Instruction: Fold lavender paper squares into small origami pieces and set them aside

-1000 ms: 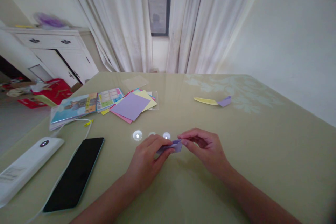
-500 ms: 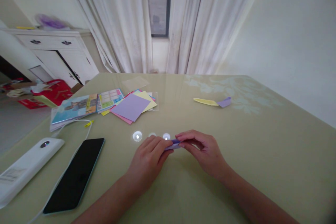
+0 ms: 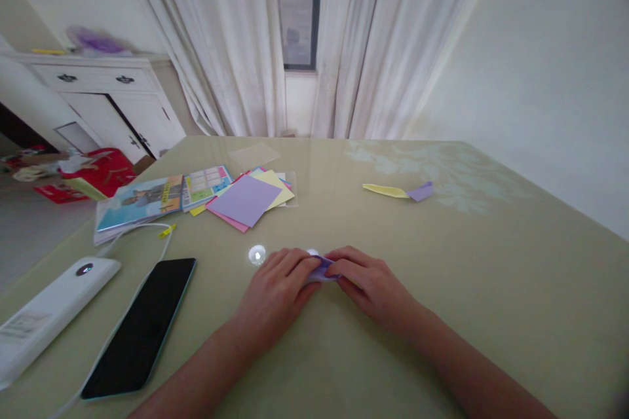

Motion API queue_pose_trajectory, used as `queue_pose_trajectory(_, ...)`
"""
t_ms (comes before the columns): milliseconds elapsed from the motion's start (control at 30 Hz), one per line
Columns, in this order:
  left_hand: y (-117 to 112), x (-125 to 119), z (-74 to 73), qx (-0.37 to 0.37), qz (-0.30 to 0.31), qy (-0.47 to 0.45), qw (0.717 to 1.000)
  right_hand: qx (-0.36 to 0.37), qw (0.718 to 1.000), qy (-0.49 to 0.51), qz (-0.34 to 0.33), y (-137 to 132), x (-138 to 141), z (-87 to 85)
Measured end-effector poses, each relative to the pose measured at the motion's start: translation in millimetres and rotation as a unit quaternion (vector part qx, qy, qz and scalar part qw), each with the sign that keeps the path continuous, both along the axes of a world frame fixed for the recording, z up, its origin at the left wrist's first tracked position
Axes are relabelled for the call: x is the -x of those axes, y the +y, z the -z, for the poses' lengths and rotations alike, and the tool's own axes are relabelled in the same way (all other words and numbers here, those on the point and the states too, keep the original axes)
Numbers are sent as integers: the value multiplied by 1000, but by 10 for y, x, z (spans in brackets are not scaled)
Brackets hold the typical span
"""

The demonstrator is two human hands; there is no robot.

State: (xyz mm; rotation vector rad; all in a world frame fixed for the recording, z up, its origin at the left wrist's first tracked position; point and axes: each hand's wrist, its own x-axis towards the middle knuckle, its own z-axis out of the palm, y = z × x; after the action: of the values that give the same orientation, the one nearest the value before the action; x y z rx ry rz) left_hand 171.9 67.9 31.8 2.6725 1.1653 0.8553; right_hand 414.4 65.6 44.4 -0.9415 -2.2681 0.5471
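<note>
Both hands are pressed down on a small folded purple paper (image 3: 322, 269) at the near middle of a glossy olive table (image 3: 491, 288). By the left hand (image 3: 275, 291) the paper's left end is covered, the fingers laid flat over it; by the right hand (image 3: 369, 283) the right end is pinned under the fingertips. The two sets of fingertips are brought almost together, with only a sliver of purple seen between them, and the paper is held flat against the tabletop.

Just beyond the left hand, a bright lamp reflection (image 3: 257, 254) is caught on the table surface. To the left of the left hand, a black phone (image 3: 141, 324) is laid face up, and further left a white power bank (image 3: 46, 311) is seen with a white cable (image 3: 162, 250) running from it. Beyond and to the left of the hands, a fanned stack of coloured paper squares (image 3: 246, 198) is topped by a purple sheet, with printed booklets (image 3: 142, 200) beside it. Beyond and to the right of the right hand, a yellow folded strip (image 3: 386, 190) and a purple folded piece (image 3: 420, 192) are set end to end, touching. Farthest off, white curtains (image 3: 236, 46) and a white cabinet (image 3: 98, 88) are shown.
</note>
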Motion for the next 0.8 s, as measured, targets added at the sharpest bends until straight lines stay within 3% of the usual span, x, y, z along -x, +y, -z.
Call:
queue_pose_trajectory(133, 120, 152, -22, 51, -25, 8, 998, 17, 998, -30, 57, 47, -38, 56)
queue_pose_trajectory(300, 170, 141, -7, 130, 5, -5, 992, 20, 989, -79, 122, 73, -58, 93)
queue_pose_trajectory(467, 116, 56, 7, 181, 33, -41, 982, -10, 990, -101, 93, 61, -50, 115)
queue_pose_trajectory(633, 104, 67, -60, 260, 17, -124, 958, -13, 989, -106, 100, 81, -72, 117)
queue_pose_trajectory(800, 85, 35, -107, 245, 32, -122, 961, -10, 992, -94, 79, 59, -22, 68)
